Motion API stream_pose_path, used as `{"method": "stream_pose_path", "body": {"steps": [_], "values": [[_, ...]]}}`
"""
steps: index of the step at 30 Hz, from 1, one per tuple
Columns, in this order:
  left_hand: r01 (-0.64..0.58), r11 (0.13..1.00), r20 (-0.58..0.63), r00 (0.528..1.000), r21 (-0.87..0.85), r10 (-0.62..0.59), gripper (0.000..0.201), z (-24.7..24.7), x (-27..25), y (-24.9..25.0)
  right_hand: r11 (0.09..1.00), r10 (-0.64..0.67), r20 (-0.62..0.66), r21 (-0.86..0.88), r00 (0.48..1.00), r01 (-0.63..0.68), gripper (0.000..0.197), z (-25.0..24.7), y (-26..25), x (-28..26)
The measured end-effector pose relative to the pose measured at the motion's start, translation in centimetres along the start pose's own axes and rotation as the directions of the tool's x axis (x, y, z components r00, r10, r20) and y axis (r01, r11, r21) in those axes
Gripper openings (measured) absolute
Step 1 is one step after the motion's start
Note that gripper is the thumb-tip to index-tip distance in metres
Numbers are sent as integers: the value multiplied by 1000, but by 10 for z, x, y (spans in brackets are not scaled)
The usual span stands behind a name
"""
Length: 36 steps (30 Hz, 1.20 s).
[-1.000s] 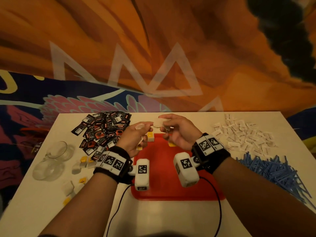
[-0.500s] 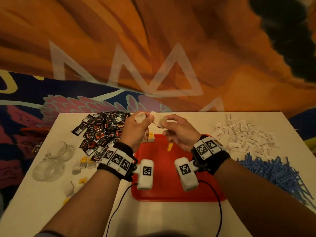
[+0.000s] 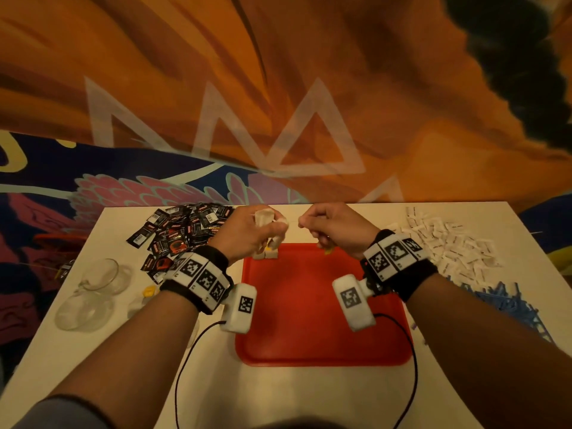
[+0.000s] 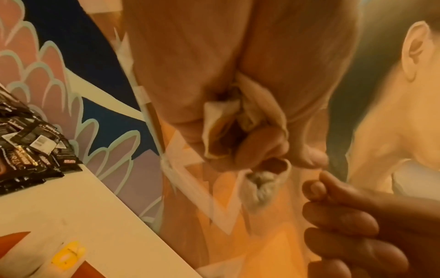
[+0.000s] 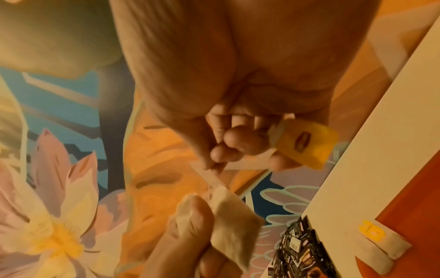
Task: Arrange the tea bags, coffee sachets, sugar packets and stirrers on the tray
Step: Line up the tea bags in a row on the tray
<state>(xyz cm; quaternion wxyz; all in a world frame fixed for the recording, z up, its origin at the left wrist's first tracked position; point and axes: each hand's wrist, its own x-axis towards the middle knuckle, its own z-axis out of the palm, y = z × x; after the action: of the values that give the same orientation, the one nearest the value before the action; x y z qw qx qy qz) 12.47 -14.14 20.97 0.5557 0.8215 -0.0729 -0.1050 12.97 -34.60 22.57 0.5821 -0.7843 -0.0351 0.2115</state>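
My left hand (image 3: 247, 230) clutches two tea bags (image 4: 223, 129) while my right hand (image 3: 334, 227) pinches what looks like their string, yellow tag (image 5: 307, 144) tucked under my fingers. The red tray (image 3: 309, 320) sits just below both hands, so I should untangle gently, then lay each bag flat beside those at its far edge.
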Motion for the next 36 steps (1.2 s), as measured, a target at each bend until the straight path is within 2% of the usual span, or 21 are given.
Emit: {"method": "stream_pose_path", "body": {"steps": [2,4,6,8,10,13,16,20,23,25,27,30,32,34,36], "values": [[13,997,90,996,74,-20,12,0,-1,0,999,-2,-17,44,1000,3,13,-3,-2,1],[-5,989,135,991,148,-15,15,1,-2,-1,1000,-18,-40,9,999,19,14,-7,-5,2],[-51,979,137,990,199,23,16,3,-3,-1,991,-47,-73,-125,996,37,14,-12,-9,3],[-54,984,116,993,169,34,15,3,-5,-1,961,-107,-97,-264,989,78,11,-17,-12,5],[-38,994,86,996,107,29,10,1,-6,-3,910,-141,-70,-402,987,102,5,-24,-14,7],[25,999,46,999,28,-27,9,-3,-6,-9,805,-88,20,-588,996,83,18,-36,-13,7],[52,997,77,995,57,-57,7,-9,-6,-14,691,-40,80,-718,996,85,22,-43,-10,9],[59,990,183,980,125,-82,10,-13,-5,-13,626,-68,70,-774,995,97,19,-42,-2,10],[88,978,315,938,190,-145,14,-17,-5,-12,619,-151,26,-777,988,116,22,-42,7,13],[92,972,353,921,217,-166,13,-19,-6,-11,634,-186,-4,-765,983,117,27,-42,13,15],[96,989,361,924,113,-131,13,-19,-7,-11,636,-208,-16,-761,978,123,31,-41,18,17],[106,971,317,948,-214,-34,14,-13,-10,-3,691,-226,-37,-711,973,134,31,-31,25,17],[133,872,219,975,-471,-30,20,-6,-8,2,758,-198,-66,-643,978,110,22,-18,29,14],[148,719,119,989,-679,-91,42,0,0,5,800,-183,-99,-593,978,90,10,-1,34,10],[137,580,44,984,-803,-172,41,4,7,9,850,-206,-114,-512,972,120,6,16,38,5]]}}
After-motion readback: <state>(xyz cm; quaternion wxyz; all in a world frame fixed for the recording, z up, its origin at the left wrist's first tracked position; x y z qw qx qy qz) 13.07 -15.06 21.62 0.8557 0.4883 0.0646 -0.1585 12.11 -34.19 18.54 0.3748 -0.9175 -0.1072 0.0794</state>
